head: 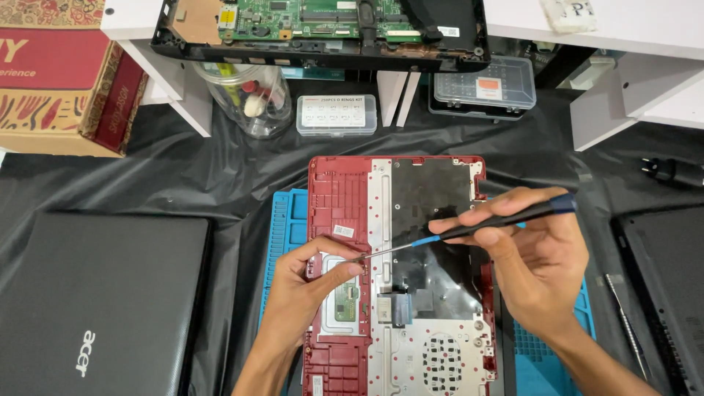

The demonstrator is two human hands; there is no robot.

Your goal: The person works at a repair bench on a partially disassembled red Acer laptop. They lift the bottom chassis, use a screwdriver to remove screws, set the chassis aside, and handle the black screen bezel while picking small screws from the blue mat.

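Observation:
A red laptop palmrest shell [337, 187] lies inside-up on a blue work mat [290, 216], with a black sheet and silver metal plate over its keyboard area. My right hand [539, 260] grips a black screwdriver with a blue tip collar [499, 220], held nearly level with its shaft pointing left. The tip meets the fingertips of my left hand [308, 282], which pinch at the tip beside the small green touchpad board [345, 304]. Whether a screw sits between those fingers is too small to tell.
A closed black laptop [103, 301] lies at left, another black laptop [664, 286] at right with a thin metal tool [623, 323] beside it. At the back are an opened laptop base with green board [315, 26], clear parts boxes [336, 115], a plastic jar [246, 99], and cardboard boxes [59, 81].

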